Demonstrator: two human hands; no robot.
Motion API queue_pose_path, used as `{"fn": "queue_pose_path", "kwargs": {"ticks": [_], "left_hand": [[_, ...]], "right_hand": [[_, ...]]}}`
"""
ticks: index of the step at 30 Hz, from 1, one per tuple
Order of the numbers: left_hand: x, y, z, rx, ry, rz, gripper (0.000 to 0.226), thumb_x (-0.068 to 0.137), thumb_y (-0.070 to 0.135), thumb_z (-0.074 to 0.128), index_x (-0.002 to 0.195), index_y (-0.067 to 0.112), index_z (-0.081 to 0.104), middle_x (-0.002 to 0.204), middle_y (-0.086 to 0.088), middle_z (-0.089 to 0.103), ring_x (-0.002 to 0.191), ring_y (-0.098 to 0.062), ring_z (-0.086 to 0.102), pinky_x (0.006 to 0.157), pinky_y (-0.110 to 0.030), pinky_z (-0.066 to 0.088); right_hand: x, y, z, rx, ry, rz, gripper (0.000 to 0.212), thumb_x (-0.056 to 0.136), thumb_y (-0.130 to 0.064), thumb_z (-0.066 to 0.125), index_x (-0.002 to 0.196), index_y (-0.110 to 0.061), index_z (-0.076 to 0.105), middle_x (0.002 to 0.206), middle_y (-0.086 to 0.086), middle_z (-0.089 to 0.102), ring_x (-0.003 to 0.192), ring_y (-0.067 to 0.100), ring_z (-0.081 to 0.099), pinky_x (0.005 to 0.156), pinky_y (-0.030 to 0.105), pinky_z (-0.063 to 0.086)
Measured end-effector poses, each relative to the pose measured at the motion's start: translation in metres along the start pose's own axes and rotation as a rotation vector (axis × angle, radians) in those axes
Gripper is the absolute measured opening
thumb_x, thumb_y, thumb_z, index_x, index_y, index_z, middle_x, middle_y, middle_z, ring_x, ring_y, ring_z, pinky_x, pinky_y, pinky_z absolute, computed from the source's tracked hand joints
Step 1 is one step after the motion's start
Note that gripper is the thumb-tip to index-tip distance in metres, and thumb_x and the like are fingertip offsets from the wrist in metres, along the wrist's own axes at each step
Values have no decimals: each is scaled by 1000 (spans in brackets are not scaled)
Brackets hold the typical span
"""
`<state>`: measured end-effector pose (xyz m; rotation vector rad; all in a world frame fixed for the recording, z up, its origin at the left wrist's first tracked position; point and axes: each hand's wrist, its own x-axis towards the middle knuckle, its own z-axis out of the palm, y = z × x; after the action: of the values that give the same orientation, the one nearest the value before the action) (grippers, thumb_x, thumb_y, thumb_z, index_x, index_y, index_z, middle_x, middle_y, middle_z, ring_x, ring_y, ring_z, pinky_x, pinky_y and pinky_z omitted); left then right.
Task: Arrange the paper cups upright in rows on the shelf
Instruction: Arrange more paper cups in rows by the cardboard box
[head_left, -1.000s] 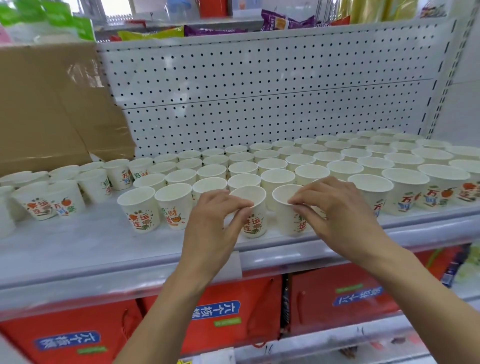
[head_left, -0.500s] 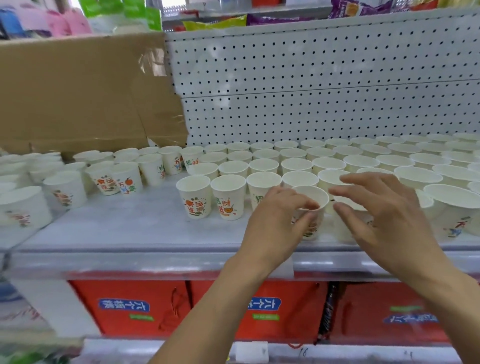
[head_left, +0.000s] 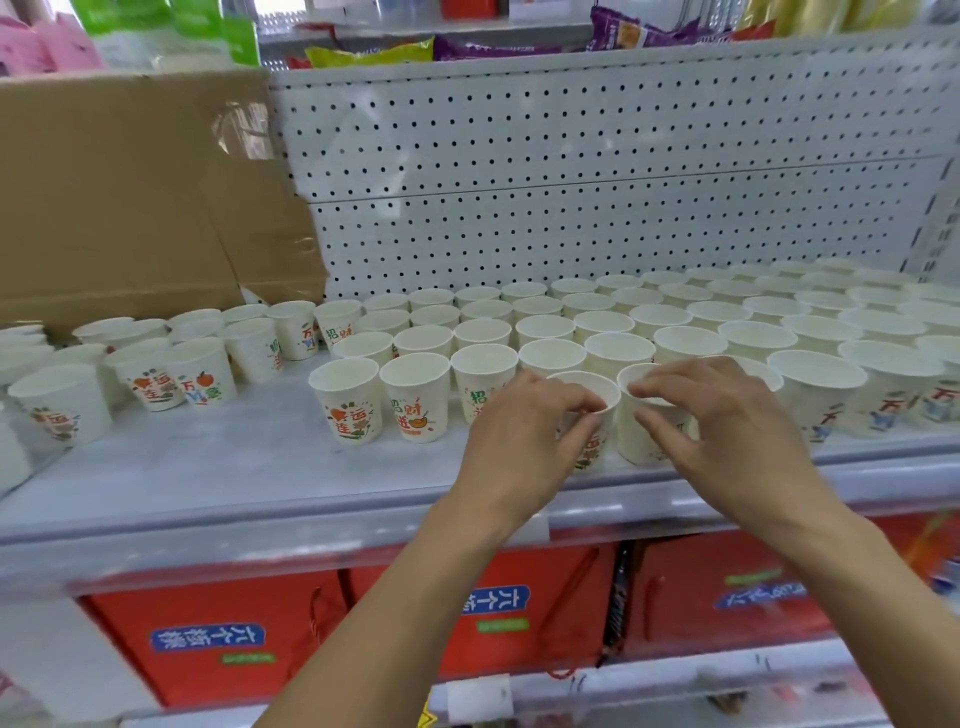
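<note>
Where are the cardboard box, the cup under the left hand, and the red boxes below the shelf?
cardboard box (head_left: 130, 197), head view, on its brown front face.
cup under the left hand (head_left: 605, 387), head view, on its rim.
red boxes (head_left: 208, 649), head view, on the leftmost box's front.

Item count, shelf view
Hands: 2, left hand (head_left: 524, 447) and right hand (head_left: 727, 441). Cardboard box (head_left: 135, 192): 1. Red cartons (head_left: 218, 639) below: 3. Paper cups (head_left: 415, 397): too many, partly blurred, no exact count.

Open shelf (head_left: 218, 467) strip ran at 9 o'clock of the front-row cups (head_left: 415, 397). Packed cup rows (head_left: 675, 322) blocked 12 to 3 o'clock; loose cups (head_left: 171, 374) and cardboard box (head_left: 130, 197) crowded 10 o'clock.
</note>
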<state>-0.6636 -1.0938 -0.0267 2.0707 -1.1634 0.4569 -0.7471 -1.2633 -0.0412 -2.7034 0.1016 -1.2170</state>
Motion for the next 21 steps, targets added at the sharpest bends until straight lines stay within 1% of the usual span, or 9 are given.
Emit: {"fn": "queue_pose_path", "kwargs": {"ticks": [5,7,9,11,12,14,16,19,21], "left_hand": [[-3,-1,7,54,92,31,25,84,33,66,105,23,73,96,7,72,98,-16,55,84,-41,46],[-5,0,8,104,108,42,33,84,40,60,111,23,70,103,6,70,104,-16,53,87,-39,45],[-8,2,3,137,128,45,42,85,44,55,120,23,64,115,5,65,115,-15,49,95,-36,42],[-20,1,-8,105,170,29,46,86,42,59,128,23,59,126,6,59,123,-14,45,103,-35,37],[-30,-1,-16,77,189,16,47,87,41,61,130,23,57,130,6,56,125,-12,43,105,-34,35],[-54,-12,-34,42,223,-27,48,88,40,62,132,23,55,133,9,53,126,-9,42,107,-30,33],[-80,-36,-58,52,269,-85,48,88,42,60,133,25,54,133,13,52,127,-4,40,107,-29,34],[-114,-84,-102,81,340,-201,48,88,47,58,133,31,52,133,21,47,128,2,38,106,-32,36],[-136,-118,-136,129,384,-272,51,87,51,56,135,35,48,135,24,43,131,5,34,108,-27,33]], "right_hand": [[-1,1,-4,19,-28,-24,20,79,-14,77,99,-17,74,99,1,71,97,33,62,76,45,46],[-3,2,-4,17,-30,-32,24,79,-14,77,103,-17,73,101,2,70,99,33,61,77,46,46],[-2,1,-5,3,9,-59,28,82,-18,74,110,-15,71,108,6,69,102,35,59,79,48,46],[2,-12,-4,29,78,-78,36,83,-25,63,116,-13,68,115,10,65,106,36,56,84,52,46],[5,-24,-3,79,114,-84,38,83,-26,60,118,-13,66,118,10,63,109,36,54,88,53,44],[9,-56,3,232,161,-114,38,85,-21,59,122,-13,63,123,8,59,113,32,53,96,46,41],[11,-99,15,406,146,-177,38,86,-18,59,123,-13,61,124,4,56,115,22,54,98,35,42],[19,-168,45,597,8,-265,39,87,-22,60,126,-21,58,124,-9,55,112,4,54,92,18,43],[27,-213,75,682,-113,-289,44,86,-25,62,129,-29,54,119,-19,53,105,-6,52,88,7,38]]}}
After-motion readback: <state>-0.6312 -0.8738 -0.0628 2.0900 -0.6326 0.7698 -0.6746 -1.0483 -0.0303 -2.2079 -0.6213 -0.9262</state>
